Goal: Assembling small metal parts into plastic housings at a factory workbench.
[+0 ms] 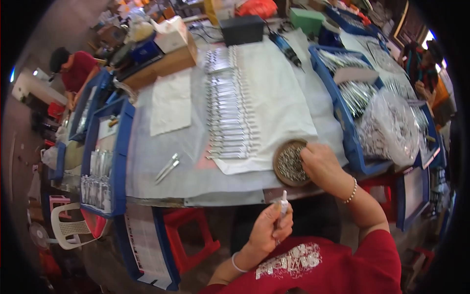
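Note:
My left hand is closed around a small silver-white metal piece with a narrow tip, held upright in front of the table's near edge. My right hand reaches over the right rim of a round brown bowl, its fingers curled down among small shiny metal parts. What those fingertips pinch, if anything, is too small to make out. Beyond the bowl, slim silver metal pieces lie side by side in a long row. Two similar loose pieces rest to the left.
Blue crates stand on both sides, the left crate holding silver parts, the right one bearing a clear bag of parts. A power screwdriver and a black box lie at the back. A co-worker works far left.

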`<state>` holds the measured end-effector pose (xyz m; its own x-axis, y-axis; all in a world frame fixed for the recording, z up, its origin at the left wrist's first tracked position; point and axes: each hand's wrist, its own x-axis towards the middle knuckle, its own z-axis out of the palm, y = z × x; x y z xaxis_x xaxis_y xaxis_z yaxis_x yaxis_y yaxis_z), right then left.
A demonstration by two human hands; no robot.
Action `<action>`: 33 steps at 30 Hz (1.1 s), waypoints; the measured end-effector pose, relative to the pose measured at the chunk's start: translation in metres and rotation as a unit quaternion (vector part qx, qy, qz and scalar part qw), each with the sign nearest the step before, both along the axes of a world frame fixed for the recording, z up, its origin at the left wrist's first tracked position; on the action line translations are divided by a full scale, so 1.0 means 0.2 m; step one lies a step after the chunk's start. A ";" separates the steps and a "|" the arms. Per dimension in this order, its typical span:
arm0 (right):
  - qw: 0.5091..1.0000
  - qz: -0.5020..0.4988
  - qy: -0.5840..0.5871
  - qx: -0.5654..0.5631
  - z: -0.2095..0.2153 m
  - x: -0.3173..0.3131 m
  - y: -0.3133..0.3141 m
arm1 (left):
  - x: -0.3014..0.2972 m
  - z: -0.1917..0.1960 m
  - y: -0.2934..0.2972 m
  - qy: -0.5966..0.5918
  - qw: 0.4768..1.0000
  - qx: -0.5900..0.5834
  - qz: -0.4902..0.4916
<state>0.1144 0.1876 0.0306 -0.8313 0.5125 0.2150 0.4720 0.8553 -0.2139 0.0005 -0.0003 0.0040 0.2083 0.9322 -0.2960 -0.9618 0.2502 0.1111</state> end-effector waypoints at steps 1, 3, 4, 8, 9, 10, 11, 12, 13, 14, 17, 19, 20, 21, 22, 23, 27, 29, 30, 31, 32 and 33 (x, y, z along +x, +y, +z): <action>1.000 0.006 0.009 0.009 0.01 0.00 -0.01 | 0.01 0.00 -0.01 0.002 1.000 0.008 0.004; 1.000 0.011 0.018 -0.012 0.03 -0.01 -0.01 | 0.01 0.01 -0.02 0.010 1.000 0.012 0.006; 1.000 0.010 0.026 -0.013 0.04 -0.01 -0.02 | 0.01 0.00 -0.03 0.011 1.000 0.017 0.009; 0.995 -0.016 0.087 -0.055 0.09 -0.02 -0.03 | 0.02 -0.02 -0.02 -0.001 0.999 0.043 0.013; 0.994 -0.012 0.093 -0.053 0.09 -0.02 -0.03 | 0.02 -0.02 -0.02 0.000 0.999 0.040 0.010; 0.986 -0.017 0.128 -0.109 0.09 -0.01 -0.02 | 0.02 -0.03 -0.02 -0.002 0.999 0.039 0.006; 0.972 -0.023 0.163 -0.165 0.10 -0.01 -0.02 | 0.02 -0.03 -0.01 0.003 0.999 0.040 0.008; 0.972 -0.021 0.167 -0.165 0.11 -0.01 -0.02 | 0.02 -0.03 -0.01 0.001 0.999 0.043 0.008; 0.960 -0.040 0.171 -0.219 0.12 0.00 -0.02 | 0.02 -0.02 0.00 -0.001 0.999 0.047 0.008; 0.945 -0.060 0.174 -0.272 0.13 0.00 -0.02 | 0.01 -0.02 0.00 0.001 0.999 0.047 0.008; 0.901 -0.064 0.233 -0.361 0.13 0.01 -0.01 | 0.02 -0.02 0.00 0.005 0.999 0.051 0.009; 0.882 -0.051 0.253 -0.396 0.13 0.03 -0.01 | 0.03 -0.02 0.00 0.007 0.998 0.058 0.012; 0.861 -0.038 0.270 -0.429 0.12 0.04 -0.02 | 0.04 -0.02 0.00 0.008 0.998 0.057 0.012; 0.860 -0.038 0.272 -0.430 0.14 0.04 -0.04 | 0.05 -0.02 -0.01 0.008 0.998 0.061 0.012; 0.842 -0.042 0.280 -0.459 0.18 0.04 -0.07 | 0.06 -0.02 -0.01 0.007 0.998 0.064 0.012; 0.822 -0.047 0.288 -0.489 0.20 0.05 -0.10 | 0.07 -0.02 -0.02 0.006 0.998 0.061 0.012; 0.797 -0.014 0.313 -0.516 0.21 0.11 -0.16 | 0.08 -0.03 -0.01 -0.009 0.999 0.038 0.005; 0.789 0.002 0.338 -0.514 0.19 0.13 -0.19 | 0.07 -0.03 0.00 -0.001 1.000 0.012 -0.002; 0.781 -0.002 0.350 -0.517 0.19 0.13 -0.22 | 0.07 -0.04 0.00 -0.002 1.000 0.023 -0.004; 0.774 -0.008 0.359 -0.522 0.20 0.14 -0.27 | 0.07 -0.04 0.00 -0.006 1.000 0.020 -0.003; 0.801 0.002 0.345 -0.490 0.21 0.14 -0.29 | 0.07 -0.02 0.01 -0.008 1.000 0.008 -0.001; 0.824 0.023 0.325 -0.464 0.23 0.14 -0.31 | 0.06 0.01 0.01 0.010 1.000 0.009 0.012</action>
